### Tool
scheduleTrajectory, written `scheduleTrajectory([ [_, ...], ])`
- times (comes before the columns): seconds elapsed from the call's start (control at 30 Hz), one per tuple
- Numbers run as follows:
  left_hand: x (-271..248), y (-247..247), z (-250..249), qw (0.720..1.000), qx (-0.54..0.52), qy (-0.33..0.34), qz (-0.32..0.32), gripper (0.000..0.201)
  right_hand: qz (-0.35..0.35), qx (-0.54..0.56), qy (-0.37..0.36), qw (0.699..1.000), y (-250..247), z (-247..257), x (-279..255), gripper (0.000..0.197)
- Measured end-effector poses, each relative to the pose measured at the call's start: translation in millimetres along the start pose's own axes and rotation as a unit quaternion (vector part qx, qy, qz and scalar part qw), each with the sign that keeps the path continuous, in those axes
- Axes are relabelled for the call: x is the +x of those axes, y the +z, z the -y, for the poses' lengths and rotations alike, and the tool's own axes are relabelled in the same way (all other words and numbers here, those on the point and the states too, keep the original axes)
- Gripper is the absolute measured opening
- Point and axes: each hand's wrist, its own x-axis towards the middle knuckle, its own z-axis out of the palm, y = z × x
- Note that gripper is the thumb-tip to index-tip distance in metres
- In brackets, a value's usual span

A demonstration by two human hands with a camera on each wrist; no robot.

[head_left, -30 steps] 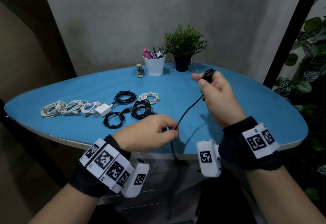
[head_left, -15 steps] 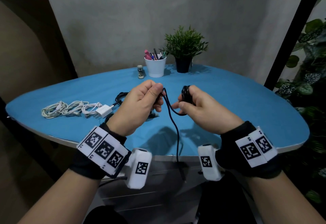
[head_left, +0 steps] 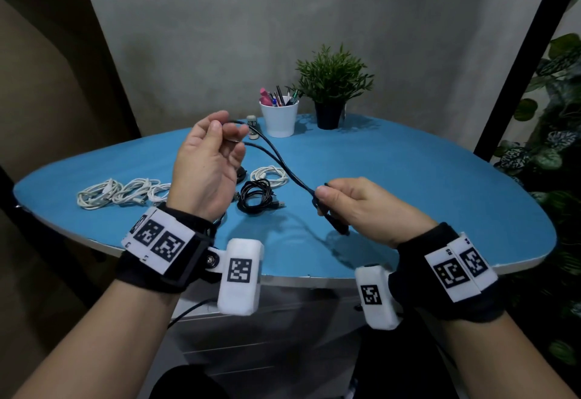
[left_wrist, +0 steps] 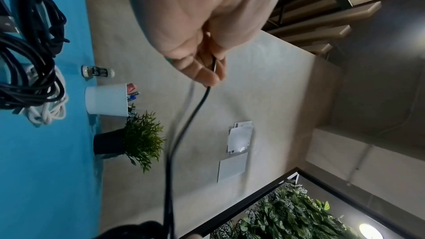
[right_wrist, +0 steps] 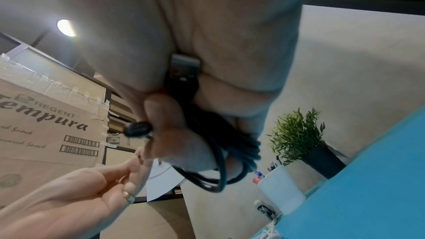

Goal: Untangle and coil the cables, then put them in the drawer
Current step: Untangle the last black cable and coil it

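A black cable (head_left: 276, 159) stretches in the air between both hands above the blue table (head_left: 408, 178). My left hand (head_left: 217, 137) is raised and pinches a loop of it (left_wrist: 200, 104) between thumb and fingers. Lower and to the right, my right hand (head_left: 333, 200) grips the folded strands and plug ends (right_wrist: 184, 72). On the table lie a coiled black cable (head_left: 256, 195), a coiled white cable (head_left: 270, 175) and several white cables (head_left: 119, 191) at the left. The drawer unit (head_left: 283, 329) stands below the table's front edge.
A white cup of pens (head_left: 279, 115), a small potted plant (head_left: 330, 90) and a tiny figurine (head_left: 252, 121) stand at the table's far side. A black post (head_left: 528, 52) and leafy plants (head_left: 553, 147) are at the right.
My left hand has risen and moved away to the left, drawing the black cable out. My right hand has dropped lower and to the right, so the hands are now apart.
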Motion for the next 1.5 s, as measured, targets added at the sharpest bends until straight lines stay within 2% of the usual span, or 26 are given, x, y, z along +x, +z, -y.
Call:
scheduleTrajectory([
  [0.1, 2.6, -3.7, 4.6, 1.000, 0.013, 0.013, 0.012, 0.022, 0.000, 0.025, -0.012, 1.000, -1.7, 1.4, -1.0, 0.036],
  [0.2, 4.9, -4.8, 13.5, 0.994, 0.107, 0.002, 0.023, 0.023, 0.007, 0.046, -0.022, 0.999, -4.7, 5.6, -4.9, 0.040],
  [0.33, 9.1, -7.9, 22.7, 0.975, 0.221, 0.015, 0.023, 0.025, 0.027, 0.106, -0.047, 0.993, -12.3, 9.4, -12.3, 0.062],
  [0.4, 10.0, -10.3, 25.4, 0.964, 0.266, 0.010, 0.023, 0.022, 0.026, 0.131, -0.064, 0.989, -15.9, 11.8, -15.5, 0.053],
  [0.47, 8.5, -13.2, 28.5, 0.946, 0.320, -0.018, 0.044, 0.019, 0.004, 0.138, -0.089, 0.986, -17.1, 14.7, -15.6, 0.027],
  [0.5, 7.0, -14.7, 30.4, 0.933, 0.350, -0.039, 0.069, 0.017, -0.011, 0.147, -0.100, 0.984, -17.3, 16.4, -14.7, 0.021],
  [0.57, 1.4, -15.1, 33.8, 0.896, 0.414, -0.088, 0.134, 0.013, -0.037, 0.196, -0.107, 0.974, -17.0, 21.1, -13.0, 0.025],
  [0.63, -7.0, -11.6, 36.9, 0.863, 0.451, -0.129, 0.187, 0.012, -0.059, 0.256, -0.105, 0.959, -17.0, 25.6, -11.0, 0.028],
  [0.73, -21.0, -1.9, 40.4, 0.831, 0.483, -0.145, 0.236, 0.013, -0.112, 0.340, -0.101, 0.928, -17.9, 32.4, -9.0, 0.032],
  [0.8, -28.8, 3.5, 43.3, 0.809, 0.499, -0.154, 0.270, 0.013, -0.144, 0.405, -0.099, 0.897, -20.8, 35.0, -9.1, 0.033],
  [0.93, -41.1, 11.8, 47.5, 0.774, 0.518, -0.157, 0.328, 0.014, -0.163, 0.528, -0.121, 0.825, -25.7, 39.0, -8.9, 0.026],
  [1.0, -46.4, 16.6, 47.1, 0.760, 0.523, -0.160, 0.351, 0.014, -0.206, 0.540, -0.128, 0.806, -26.2, 35.9, -6.6, 0.025],
  [1.03, -48.1, 17.6, 46.4, 0.753, 0.526, -0.164, 0.360, 0.014, -0.227, 0.526, -0.127, 0.810, -25.6, 33.4, -4.8, 0.024],
  [1.1, -51.0, 19.2, 43.3, 0.746, 0.522, -0.184, 0.371, 0.015, -0.270, 0.434, -0.118, 0.852, -24.6, 26.5, -1.3, 0.021],
  [1.17, -52.2, 19.5, 39.0, 0.738, 0.524, -0.199, 0.376, 0.016, -0.298, 0.283, -0.106, 0.905, -22.9, 20.8, 0.5, 0.018],
  [1.23, -51.5, 20.1, 34.6, 0.738, 0.530, -0.186, 0.374, 0.017, -0.308, 0.119, -0.099, 0.939, -21.0, 9.7, 2.8, 0.012],
  [1.3, -49.1, 21.4, 29.4, 0.755, 0.530, -0.138, 0.361, 0.016, -0.292, -0.024, -0.076, 0.953, -17.6, -1.6, 5.8, 0.014],
  [1.37, -45.4, 24.1, 24.2, 0.780, 0.518, -0.080, 0.341, 0.016, -0.263, -0.102, -0.052, 0.958, -15.2, -6.3, 6.0, 0.019],
  [1.5, -34.5, 23.2, 18.3, 0.843, 0.462, -0.019, 0.276, 0.016, -0.179, -0.078, -0.032, 0.980, -17.2, 5.4, -1.8, 0.016],
])
